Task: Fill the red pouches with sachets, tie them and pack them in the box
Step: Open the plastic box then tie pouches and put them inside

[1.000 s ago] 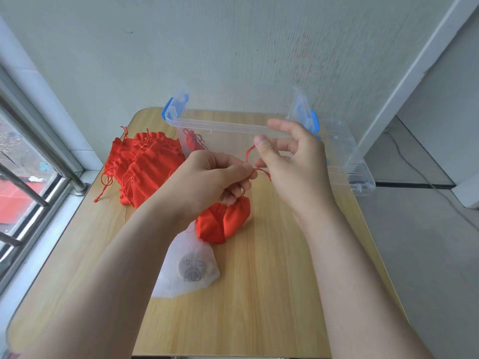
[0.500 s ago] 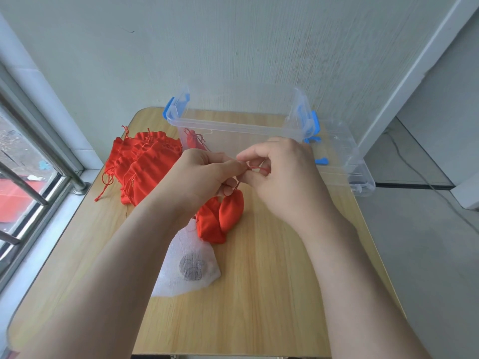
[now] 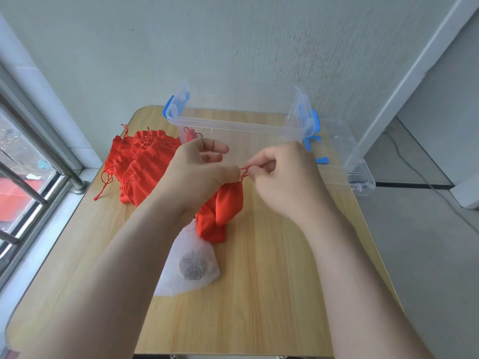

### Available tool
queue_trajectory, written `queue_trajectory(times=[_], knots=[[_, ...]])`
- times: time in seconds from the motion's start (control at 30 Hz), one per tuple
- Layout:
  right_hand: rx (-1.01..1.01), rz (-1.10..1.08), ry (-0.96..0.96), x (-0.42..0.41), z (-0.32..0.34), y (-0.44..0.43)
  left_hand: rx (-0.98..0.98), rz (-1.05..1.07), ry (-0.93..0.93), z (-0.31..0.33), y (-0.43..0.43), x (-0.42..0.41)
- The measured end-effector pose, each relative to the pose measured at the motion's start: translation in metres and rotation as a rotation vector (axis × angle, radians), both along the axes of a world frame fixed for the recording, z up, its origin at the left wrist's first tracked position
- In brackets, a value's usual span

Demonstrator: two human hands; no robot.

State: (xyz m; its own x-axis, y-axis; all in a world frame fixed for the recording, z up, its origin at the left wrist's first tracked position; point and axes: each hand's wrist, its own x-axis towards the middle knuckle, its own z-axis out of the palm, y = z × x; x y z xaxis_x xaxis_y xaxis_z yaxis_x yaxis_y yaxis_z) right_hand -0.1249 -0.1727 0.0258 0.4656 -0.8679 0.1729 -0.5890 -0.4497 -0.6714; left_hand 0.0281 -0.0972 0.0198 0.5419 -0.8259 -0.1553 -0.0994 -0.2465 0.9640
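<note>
Both hands pinch the red cord (image 3: 243, 172): left hand (image 3: 197, 177) at the pouch neck, right hand (image 3: 285, 182) holding a loop drawn rightward. The pouch (image 3: 228, 203) hangs below them, base on the table (image 3: 272, 294), touching a white sachet (image 3: 189, 265). Step judged: tying. The next move calls for cinching the knot tight, then lifting the pouch into the box (image 3: 233, 126), where a boxed pouch (image 3: 191, 133) lies. A heap (image 3: 140, 161) of pouches sits left. No legible writing; the sachet's dark round mark cannot be read.
</note>
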Motion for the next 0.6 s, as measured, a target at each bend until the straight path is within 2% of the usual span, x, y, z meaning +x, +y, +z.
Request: queue_trajectory(times=[0.1,0.2,0.37,0.6], knots=[[0.261,-0.019,-0.114,-0.004,0.007,-0.001,-0.084,0.057,-0.145,-0.003,-0.001,-0.003],[0.438,-0.04,-0.192,-0.004,0.013,-0.003,-0.129,0.077,-0.284,-0.006,-0.002,-0.005],[0.736,-0.044,-0.356,-0.007,0.017,-0.005,-0.174,0.016,-0.442,-0.007,-0.002,-0.01],[0.749,-0.074,-0.37,-0.006,0.012,-0.005,-0.077,-0.193,-0.385,-0.003,-0.004,-0.022]])
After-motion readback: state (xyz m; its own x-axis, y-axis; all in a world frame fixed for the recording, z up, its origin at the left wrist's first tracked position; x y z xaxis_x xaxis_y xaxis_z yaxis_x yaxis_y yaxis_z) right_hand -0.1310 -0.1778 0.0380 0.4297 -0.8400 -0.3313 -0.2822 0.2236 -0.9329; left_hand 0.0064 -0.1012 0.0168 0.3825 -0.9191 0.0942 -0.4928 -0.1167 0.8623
